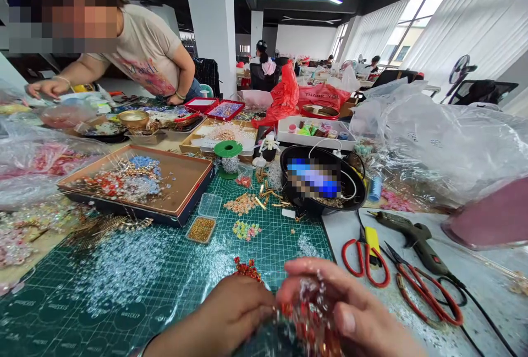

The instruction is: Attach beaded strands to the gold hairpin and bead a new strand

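My left hand (237,310) is closed, fingers pinched near a beaded piece; a cluster of small red beads (247,270) shows just past its knuckles. My right hand (363,310) curves around strands of clear and red beads (313,313), smeared by motion. Whether both bead clusters belong to one piece I cannot tell. Both hands are low over a green cutting mat (185,274). Ahead of them lie yellow-green beads (246,230), peach beads (240,203) and a small clear box of gold beads (201,229). A wide spread of clear beads (124,263) is to the left.
On the right are red-handled scissors (429,291), a second pair (365,263) and a glue gun (416,239) with its cord. A black bowl (289,195), a bead tray (185,181) and a green spool (228,149) stand behind. A person (152,49) leans over the far left.
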`<control>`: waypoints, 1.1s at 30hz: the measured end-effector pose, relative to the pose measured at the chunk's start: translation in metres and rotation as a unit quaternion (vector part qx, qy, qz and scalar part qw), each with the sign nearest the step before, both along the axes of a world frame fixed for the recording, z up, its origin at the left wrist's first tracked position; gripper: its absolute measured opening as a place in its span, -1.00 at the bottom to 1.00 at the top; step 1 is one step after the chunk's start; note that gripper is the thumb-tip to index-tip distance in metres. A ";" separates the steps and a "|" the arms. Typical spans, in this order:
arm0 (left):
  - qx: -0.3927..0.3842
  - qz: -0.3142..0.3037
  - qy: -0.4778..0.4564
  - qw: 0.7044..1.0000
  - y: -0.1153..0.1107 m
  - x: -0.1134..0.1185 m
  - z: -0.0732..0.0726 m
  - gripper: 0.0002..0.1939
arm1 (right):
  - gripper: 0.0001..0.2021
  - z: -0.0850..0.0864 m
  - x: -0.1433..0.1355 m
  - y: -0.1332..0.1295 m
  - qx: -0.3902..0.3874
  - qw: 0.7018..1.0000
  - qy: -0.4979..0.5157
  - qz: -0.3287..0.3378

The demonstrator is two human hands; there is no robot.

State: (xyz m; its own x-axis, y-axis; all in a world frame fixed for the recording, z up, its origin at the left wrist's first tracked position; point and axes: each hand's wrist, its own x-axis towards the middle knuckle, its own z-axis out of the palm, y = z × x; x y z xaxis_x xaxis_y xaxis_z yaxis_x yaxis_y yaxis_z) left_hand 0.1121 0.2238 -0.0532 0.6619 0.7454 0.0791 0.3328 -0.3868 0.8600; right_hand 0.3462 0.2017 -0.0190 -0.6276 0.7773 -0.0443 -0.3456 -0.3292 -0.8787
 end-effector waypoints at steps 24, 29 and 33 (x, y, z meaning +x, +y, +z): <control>0.239 0.225 -0.146 0.933 -0.029 -0.026 0.023 -0.75 | -0.77 0.013 -0.021 -0.021 0.188 0.855 -0.103 -0.472; 0.329 0.269 -0.123 0.897 -0.039 -0.037 0.025 -0.71 | -0.77 0.021 -0.033 -0.074 0.198 0.805 -0.270 -0.491; 0.380 0.266 -0.086 0.882 -0.051 -0.045 0.024 -0.68 | -0.65 0.010 -0.044 -0.080 0.071 0.915 -0.233 -0.322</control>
State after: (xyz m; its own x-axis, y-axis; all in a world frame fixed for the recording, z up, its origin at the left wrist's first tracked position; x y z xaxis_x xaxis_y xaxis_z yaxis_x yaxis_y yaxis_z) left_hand 0.0670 0.1733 -0.0288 0.1633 0.6360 0.7542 0.5311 -0.7009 0.4761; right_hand 0.3019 0.1212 -0.0093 0.0244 0.9979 -0.0594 -0.0050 -0.0593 -0.9982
